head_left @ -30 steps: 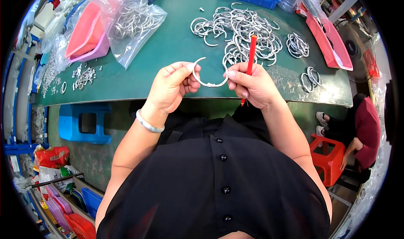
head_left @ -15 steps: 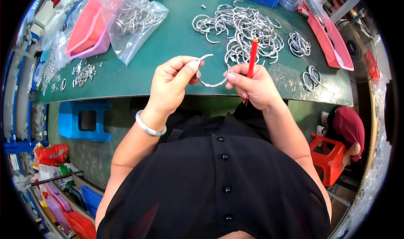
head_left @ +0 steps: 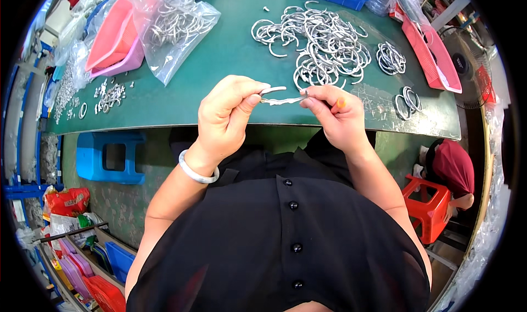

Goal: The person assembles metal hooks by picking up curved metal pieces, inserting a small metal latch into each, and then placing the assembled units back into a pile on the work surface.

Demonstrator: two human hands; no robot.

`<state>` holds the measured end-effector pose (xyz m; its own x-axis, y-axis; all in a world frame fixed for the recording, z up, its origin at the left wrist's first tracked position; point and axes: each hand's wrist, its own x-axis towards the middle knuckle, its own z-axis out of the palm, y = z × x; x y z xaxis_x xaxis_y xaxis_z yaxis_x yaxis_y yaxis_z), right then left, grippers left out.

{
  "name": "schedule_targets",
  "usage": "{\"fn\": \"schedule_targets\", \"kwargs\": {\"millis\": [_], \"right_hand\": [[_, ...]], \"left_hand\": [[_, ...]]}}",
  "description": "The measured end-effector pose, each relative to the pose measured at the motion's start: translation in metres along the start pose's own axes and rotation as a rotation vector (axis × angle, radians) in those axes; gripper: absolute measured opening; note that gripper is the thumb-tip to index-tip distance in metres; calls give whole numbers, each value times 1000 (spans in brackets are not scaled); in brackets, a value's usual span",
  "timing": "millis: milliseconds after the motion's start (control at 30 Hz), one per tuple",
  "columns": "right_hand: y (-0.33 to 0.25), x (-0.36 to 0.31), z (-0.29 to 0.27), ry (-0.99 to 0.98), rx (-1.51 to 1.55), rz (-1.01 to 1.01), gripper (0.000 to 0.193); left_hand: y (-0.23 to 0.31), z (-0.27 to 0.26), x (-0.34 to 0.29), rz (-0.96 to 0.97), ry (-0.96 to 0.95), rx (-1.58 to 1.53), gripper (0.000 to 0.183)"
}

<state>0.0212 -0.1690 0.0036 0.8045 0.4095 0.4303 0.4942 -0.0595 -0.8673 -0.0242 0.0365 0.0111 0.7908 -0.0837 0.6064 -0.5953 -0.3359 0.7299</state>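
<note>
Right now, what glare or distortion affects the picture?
Head view: the held silver bangle looks fairly sharp; pale glare washes the right front of the green tabletop; fisheye bending bows its front edge; black fills the picture's corners.

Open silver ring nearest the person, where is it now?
In the head view, the open silver ring is just above centre, pinched by the left hand and right hand, below the pile of silver rings on the green table.
</note>
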Motion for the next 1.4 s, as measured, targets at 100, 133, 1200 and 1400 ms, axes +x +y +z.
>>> {"fn": "schedule_targets", "kwargs": {"millis": [100, 133, 1200, 1400], "right_hand": [[-7, 2, -1, 19, -230, -212, 13], [-9, 3, -1, 45, -294, -298, 15], [-25, 14, 4, -16, -37, 37, 9], [-19, 19, -1, 16, 121, 258, 14]], "left_hand": [[-1, 1, 0, 47, 28, -4, 13], [-1, 1, -1, 25, 33, -7, 14], [-20, 15, -14, -620, -19, -782, 23], [-15, 14, -9, -665, 2, -744, 22]]}}
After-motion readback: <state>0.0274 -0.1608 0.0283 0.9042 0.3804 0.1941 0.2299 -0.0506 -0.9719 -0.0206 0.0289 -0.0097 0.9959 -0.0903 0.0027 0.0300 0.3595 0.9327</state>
